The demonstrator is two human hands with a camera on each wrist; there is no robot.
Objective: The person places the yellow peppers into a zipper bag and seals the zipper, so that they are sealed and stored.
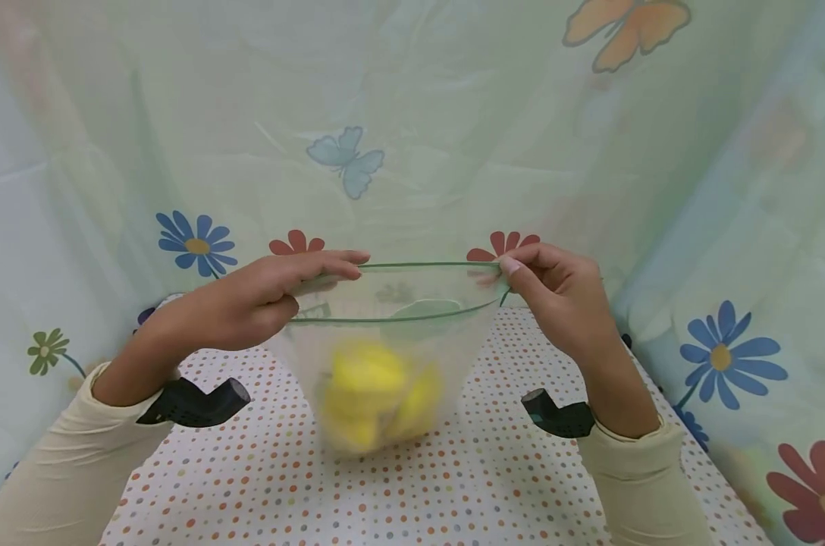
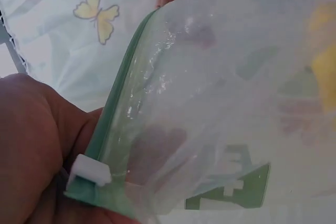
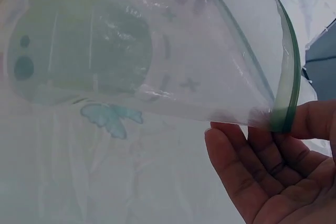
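Observation:
A translucent zip bag with green edges hangs between both hands, its mouth parted at the top. Blurred yellow things lie in its lower part; their kind cannot be told through the film. My left hand holds the left top corner, fingers stretched along the rim and thumb bent. Close to that hand, a white slider sits on the green zip strip. At the opposite corner, my right hand pinches the strip between thumb and index finger. A green printed figure shows on the bag.
Beneath the bag spreads a white tablecloth with coloured dots. A curtain with butterflies and flowers encloses the table at the back and sides. Dark wrist devices sit on both forearms.

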